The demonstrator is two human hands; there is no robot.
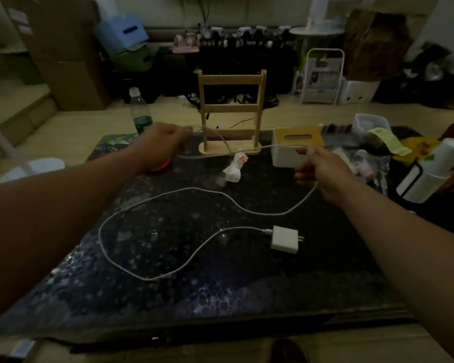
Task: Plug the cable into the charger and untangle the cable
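A white charger [285,239] lies on the dark patterned mat [220,297], prongs pointing right, with the white cable [131,208] plugged into its left side. The cable runs in a wide loop across the mat and rises to my right hand [323,171]. From there a stretch of it hangs taut in the air across to my left hand [163,146]. Both hands pinch the cable above the far part of the mat, in front of a wooden rack [231,111].
A crumpled white wrapper [235,167] lies near the rack. A wood-topped white tissue box [296,148] stands behind my right hand. A plastic bottle [140,112] is at the far left. A white spray can [435,170] and clutter sit at the right edge.
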